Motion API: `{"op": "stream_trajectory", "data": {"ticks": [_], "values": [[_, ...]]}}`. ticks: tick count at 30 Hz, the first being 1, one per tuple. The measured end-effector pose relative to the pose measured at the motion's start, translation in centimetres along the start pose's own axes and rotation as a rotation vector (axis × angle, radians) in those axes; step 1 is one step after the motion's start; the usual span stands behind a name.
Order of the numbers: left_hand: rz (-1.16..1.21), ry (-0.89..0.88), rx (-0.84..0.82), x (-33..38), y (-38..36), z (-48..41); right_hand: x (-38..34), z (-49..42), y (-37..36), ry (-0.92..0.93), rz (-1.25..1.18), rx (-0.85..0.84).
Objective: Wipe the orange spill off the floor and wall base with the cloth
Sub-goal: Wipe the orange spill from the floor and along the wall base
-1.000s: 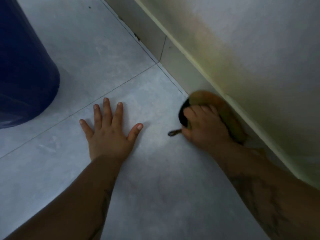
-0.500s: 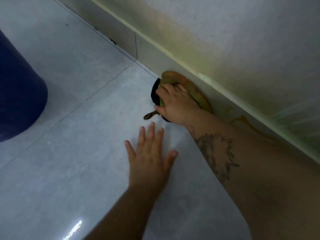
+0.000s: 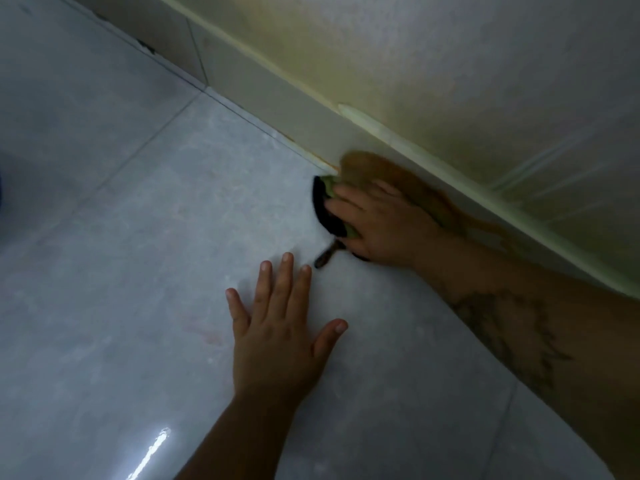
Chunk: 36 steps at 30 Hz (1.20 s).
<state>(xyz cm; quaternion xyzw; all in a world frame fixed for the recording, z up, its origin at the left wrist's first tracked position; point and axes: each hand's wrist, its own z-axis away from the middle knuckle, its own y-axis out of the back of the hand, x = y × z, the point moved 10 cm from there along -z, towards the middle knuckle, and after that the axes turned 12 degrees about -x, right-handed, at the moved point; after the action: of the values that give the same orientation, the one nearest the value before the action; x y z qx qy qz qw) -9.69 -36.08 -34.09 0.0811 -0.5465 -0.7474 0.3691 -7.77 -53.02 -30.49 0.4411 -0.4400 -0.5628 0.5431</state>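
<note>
Since the earlier frame, the cloth is seen shifted along the wall base, and the left hand is now planted nearer the right hand. An orange-stained, blurred cloth is pressed against the skirting by the right hand's curled fingers, closed upon it. Orange spill is seen just behind that grip, and thinly ahead of it. Flat on the floor, the left hand is spread, holding nothing.

We find no readable text, label, brand, number or sign anywhere here; the forearm tattoo shows no legible letters.
</note>
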Motion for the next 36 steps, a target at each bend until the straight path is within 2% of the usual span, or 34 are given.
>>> {"op": "stream_trajectory", "data": {"ticks": [3,6,11,15,21,24,26,28,33,36], "values": [[0.004,0.015,-0.007,0.0,0.0,-0.1,-1.2,-4.0,2.2,0.051,0.141,0.099],[0.005,0.007,0.006,0.0,0.3,-0.1,-0.7,-2.0,1.6,0.009,0.103,0.098],[0.010,-0.009,-0.004,0.2,0.4,0.0,2.5,8.6,-2.0,-0.384,-0.200,0.024],[0.006,-0.008,-0.017,0.3,0.2,0.0,2.9,8.0,-3.3,-0.528,-0.392,-0.029],[0.020,0.001,-0.012,0.2,0.2,0.0,0.5,-2.5,-0.8,-0.378,-0.428,0.057],[0.016,0.011,-0.018,0.1,0.3,0.0,0.0,-3.9,-0.4,-0.298,-0.388,0.071],[0.017,0.009,-0.015,0.1,0.3,0.0,0.6,-1.7,-1.0,-0.285,-0.421,0.028],[0.013,-0.002,-0.017,0.2,0.3,0.0,1.8,2.6,-1.7,-0.347,-0.433,0.038],[-0.012,-0.006,-0.040,0.4,0.2,0.0,3.8,15.8,-5.1,-0.649,-0.469,0.037],[-0.010,-0.004,-0.036,0.5,0.1,0.0,3.7,16.5,-5.1,-0.810,-0.498,0.109]]}}
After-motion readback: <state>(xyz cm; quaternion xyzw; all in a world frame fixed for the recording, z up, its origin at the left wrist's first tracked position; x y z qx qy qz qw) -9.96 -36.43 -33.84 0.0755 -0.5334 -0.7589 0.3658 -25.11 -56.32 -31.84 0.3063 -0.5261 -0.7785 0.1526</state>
